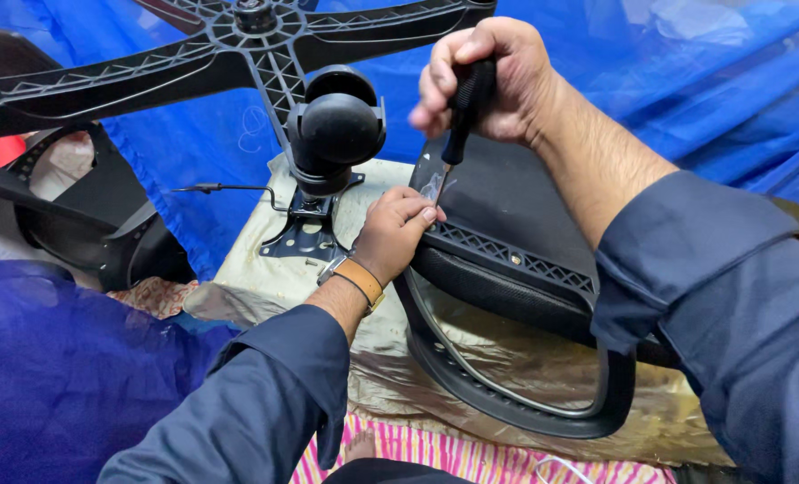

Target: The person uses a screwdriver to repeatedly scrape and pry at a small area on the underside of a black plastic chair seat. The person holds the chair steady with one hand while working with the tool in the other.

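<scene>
Blue plastic sheeting hangs behind everything we work on, and a desk (256,278) wrapped in shiny beige film carries the parts. Our right hand (489,76) is closed in a full fist around the black handle of a screwdriver (460,112), held nearly upright with its tip pointing down. That tip meets the upper edge of a black plastic office-chair seat frame (507,260) with a latticed rim, just below the right hand. Our left hand (395,233) sits directly under the screwdriver, fingers curled loosely and fingertips pressed on the frame's edge beside the tip; we cannot tell whether it pinches a screw. A tan watch strap (359,280) circles the left wrist, and both arms wear dark blue sleeves.

Beneath the left hand the frame curves into a black looped armrest (516,394) lying on the beige film. Just left of the left hand stands a black chair mechanism with a rounded knob (337,130), bolted to a flat metal plate (305,235), with a thin lever rod (229,188) sticking out further left. Above both hands spreads a black ribbed star-shaped chair base (238,45). Pink striped cloth (435,453) shows nearest us.
</scene>
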